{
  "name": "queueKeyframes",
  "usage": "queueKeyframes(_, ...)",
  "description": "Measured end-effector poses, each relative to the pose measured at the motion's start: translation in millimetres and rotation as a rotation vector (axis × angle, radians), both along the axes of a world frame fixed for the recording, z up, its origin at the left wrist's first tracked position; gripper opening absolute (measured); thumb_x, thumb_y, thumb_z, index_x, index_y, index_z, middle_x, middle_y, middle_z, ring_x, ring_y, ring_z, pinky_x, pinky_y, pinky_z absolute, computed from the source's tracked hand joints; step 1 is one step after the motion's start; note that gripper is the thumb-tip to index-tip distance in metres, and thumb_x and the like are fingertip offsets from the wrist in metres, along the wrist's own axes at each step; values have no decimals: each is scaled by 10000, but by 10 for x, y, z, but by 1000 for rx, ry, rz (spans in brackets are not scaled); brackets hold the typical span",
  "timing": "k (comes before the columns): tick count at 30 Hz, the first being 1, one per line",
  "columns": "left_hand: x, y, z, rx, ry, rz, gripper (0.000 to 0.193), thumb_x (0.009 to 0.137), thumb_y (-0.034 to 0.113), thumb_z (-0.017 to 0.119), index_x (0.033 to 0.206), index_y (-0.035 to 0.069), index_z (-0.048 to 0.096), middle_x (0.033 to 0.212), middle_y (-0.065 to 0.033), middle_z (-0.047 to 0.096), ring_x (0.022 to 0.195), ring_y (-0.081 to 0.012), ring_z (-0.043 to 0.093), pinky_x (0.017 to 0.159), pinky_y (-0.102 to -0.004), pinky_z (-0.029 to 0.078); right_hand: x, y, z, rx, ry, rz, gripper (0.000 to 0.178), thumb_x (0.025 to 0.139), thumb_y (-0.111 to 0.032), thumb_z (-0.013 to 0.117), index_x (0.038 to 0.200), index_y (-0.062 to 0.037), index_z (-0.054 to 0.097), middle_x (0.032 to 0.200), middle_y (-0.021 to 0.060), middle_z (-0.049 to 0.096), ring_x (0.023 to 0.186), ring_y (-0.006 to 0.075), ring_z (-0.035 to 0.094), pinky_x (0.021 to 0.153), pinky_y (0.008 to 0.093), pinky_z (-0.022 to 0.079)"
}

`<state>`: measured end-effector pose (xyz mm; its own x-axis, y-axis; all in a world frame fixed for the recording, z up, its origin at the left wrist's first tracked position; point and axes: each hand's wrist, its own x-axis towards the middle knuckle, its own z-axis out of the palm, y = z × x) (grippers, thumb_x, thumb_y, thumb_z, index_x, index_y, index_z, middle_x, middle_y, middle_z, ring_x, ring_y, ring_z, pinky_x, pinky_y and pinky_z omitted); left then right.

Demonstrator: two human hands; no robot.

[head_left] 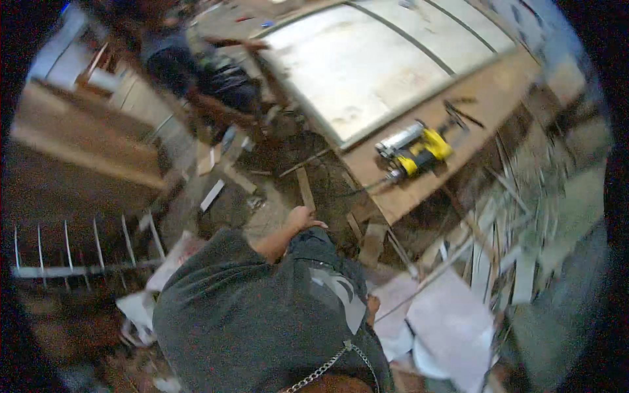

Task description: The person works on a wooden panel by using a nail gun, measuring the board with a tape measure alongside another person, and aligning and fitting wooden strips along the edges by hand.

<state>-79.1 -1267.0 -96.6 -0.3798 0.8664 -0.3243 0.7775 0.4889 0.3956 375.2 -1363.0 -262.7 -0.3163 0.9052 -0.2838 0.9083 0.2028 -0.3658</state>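
Observation:
My left hand (pixel 306 219) rests at the dark cloth of my shorts (pixel 311 243), its blurred fingers partly stretched out, with nothing visible in them. Just past it on the floor lies a narrow wooden strip (pixel 304 187); it looks apart from the hand. Only a small part of my right hand (pixel 373 309) shows beside my body, its fingers hidden. Ahead on the right, a yellow and black nail gun (pixel 419 154) with a silver body lies on the bare wooden edge of a workbench (pixel 400 200), away from both hands. A hose runs from it.
A large white panel (pixel 354 65) with dark strips covers the bench. At the far left a co-worker (pixel 216 78) reaches an arm toward it. Wood offcuts (pixel 211 195) litter the floor. Pale sheets (pixel 452 321) and long strips lie at right; a metal rack (pixel 85 270) stands left.

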Motion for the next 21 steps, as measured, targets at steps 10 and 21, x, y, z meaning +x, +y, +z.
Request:
queueKeyframes(10,-351,-246,37,45,-178,269,720,521,749,571,502,33,488,516,-140,500,555,-278,547,548,-403,435,-749,1127,939,-556,201,-357,233,804,-255,565,860,-29,585,654,109,576,612,205,561,575,331,458)
queueKeyframes(21,-1027,-1281,-370,159,-57,740,684,665,638,576,520,-29,528,460,-179,441,448,-308,431,507,-400,391,-2662,1941,1619,-535,154,369,449,825,-370,540,1061,10,505,856,164,568,772,253,553,676,364,438)
